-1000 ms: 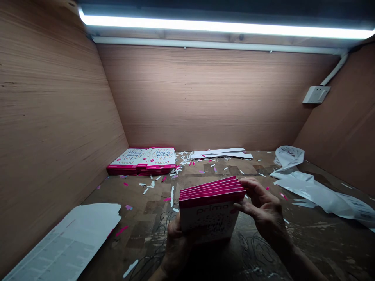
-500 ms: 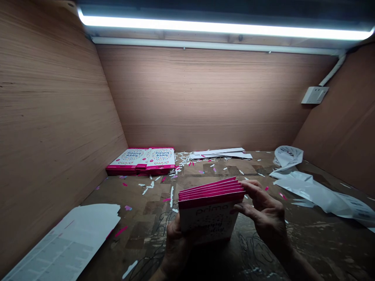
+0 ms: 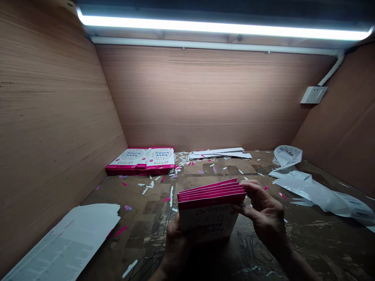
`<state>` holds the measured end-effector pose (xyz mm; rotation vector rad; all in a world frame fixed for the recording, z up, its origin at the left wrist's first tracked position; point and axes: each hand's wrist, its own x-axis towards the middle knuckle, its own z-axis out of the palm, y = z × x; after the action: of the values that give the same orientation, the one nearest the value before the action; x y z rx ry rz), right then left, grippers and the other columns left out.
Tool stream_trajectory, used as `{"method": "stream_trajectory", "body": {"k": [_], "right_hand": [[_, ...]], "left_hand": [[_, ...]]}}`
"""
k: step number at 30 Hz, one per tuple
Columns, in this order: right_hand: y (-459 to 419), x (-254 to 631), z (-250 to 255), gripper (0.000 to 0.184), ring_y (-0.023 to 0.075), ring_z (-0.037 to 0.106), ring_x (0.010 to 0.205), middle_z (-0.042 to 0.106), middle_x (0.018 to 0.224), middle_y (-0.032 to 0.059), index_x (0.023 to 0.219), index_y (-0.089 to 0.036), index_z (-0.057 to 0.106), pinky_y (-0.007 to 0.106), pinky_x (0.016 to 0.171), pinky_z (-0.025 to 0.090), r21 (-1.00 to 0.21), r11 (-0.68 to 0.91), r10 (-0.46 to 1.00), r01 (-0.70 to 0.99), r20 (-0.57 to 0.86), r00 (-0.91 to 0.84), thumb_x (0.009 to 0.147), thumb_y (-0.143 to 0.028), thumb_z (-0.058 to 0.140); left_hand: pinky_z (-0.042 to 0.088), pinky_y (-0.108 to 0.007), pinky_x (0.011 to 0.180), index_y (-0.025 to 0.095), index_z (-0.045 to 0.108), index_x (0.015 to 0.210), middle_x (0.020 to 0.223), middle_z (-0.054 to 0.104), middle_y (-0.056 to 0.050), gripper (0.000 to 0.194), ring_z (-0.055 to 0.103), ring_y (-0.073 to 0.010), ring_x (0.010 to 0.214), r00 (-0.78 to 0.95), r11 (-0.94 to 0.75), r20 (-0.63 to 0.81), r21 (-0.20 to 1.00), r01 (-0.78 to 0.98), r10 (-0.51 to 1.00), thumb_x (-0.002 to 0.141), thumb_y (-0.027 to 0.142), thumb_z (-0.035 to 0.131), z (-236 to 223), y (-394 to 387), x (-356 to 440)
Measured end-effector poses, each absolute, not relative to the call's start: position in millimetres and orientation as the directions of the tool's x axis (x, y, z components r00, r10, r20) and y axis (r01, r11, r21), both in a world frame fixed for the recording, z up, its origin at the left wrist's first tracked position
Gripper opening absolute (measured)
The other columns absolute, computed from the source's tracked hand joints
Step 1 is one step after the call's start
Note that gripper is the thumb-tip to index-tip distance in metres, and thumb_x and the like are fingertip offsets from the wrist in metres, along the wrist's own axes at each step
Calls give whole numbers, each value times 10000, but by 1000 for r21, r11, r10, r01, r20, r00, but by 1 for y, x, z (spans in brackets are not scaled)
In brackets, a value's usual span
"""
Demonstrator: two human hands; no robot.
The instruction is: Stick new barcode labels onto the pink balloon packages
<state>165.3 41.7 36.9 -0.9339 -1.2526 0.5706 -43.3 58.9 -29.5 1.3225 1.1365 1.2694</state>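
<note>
A small bundle of flat pink-and-white printed card packets (image 3: pixel 205 218) is held upright above the near part of the table, their pink top edges slightly fanned. "prima" is printed on the front one. My left hand (image 3: pixel 177 238) grips the bundle by its left side and lower part; most of its fingers are hidden behind or in shadow. At the upper right corner, my right hand (image 3: pixel 265 210) pinches the packets, thumb on the front face and fingers at the back edge.
Stacks of similar packets (image 3: pixel 140 160) lie at the back left. White card strips (image 3: pixel 221 153) rest by the back wall. Crumpled white plastic wrapping (image 3: pixel 319 193) lies at right, a white printed sheet (image 3: pixel 73 238) at left. Paper scraps litter the wooden table (image 3: pixel 140 234).
Almost nothing differs. The bundle and my right thumb have shifted very slightly, and both hands keep their hold.
</note>
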Motion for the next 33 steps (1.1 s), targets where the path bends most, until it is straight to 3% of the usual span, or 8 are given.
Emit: {"method": "stream_trajectory", "body": {"k": [19, 26, 33], "right_hand": [[42, 165, 33, 356, 183, 545, 912, 575, 946, 19, 1020, -256, 580, 268, 747, 465, -869, 488, 831, 83, 492, 261, 695, -119, 630], [43, 163, 30, 334, 196, 516, 1007, 569, 1014, 27, 909, -238, 564, 294, 843, 442, -840, 540, 792, 48, 526, 310, 638, -61, 647], [43, 159, 34, 326, 207, 541, 964, 573, 1014, 36, 862, -230, 565, 332, 818, 455, -844, 536, 793, 5, 505, 342, 604, -38, 620]], "left_hand": [[526, -251, 565, 165, 656, 794, 718, 679, 24, 324, 609, -173, 651, -17, -134, 134, 991, 8, 991, 492, 182, 774, -24, 58, -40], [519, -244, 544, 157, 651, 792, 695, 674, 24, 320, 604, -172, 643, -19, -132, 133, 990, 44, 991, 499, 191, 773, -28, 59, -42], [536, -280, 596, 156, 635, 840, 756, 684, 1, 316, 609, -188, 694, 26, -86, 85, 996, 28, 996, 558, 232, 756, -34, 60, -44]]}}
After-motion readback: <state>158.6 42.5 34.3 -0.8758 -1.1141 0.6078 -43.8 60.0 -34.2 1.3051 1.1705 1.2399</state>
